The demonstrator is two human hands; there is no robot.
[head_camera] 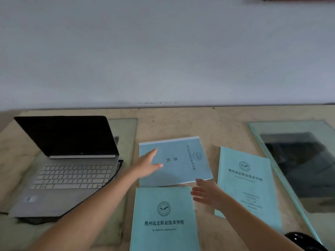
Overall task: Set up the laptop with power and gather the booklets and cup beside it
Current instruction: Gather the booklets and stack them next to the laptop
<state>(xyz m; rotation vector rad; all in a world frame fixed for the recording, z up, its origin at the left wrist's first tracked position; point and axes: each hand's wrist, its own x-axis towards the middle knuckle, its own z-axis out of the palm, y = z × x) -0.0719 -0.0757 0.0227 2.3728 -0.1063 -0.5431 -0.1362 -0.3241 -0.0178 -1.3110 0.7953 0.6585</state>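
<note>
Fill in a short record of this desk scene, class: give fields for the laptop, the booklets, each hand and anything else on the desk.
laptop: laptop open, screen dark, at desk's left
booklets: three blue; far booklet, near booklet, right booklet
left hand: left hand open, on the far booklet's left edge
right hand: right hand open, between the near and right booklets
other: glass sheet at right; black object at lower right, cut off
cup: not identifiable
</note>
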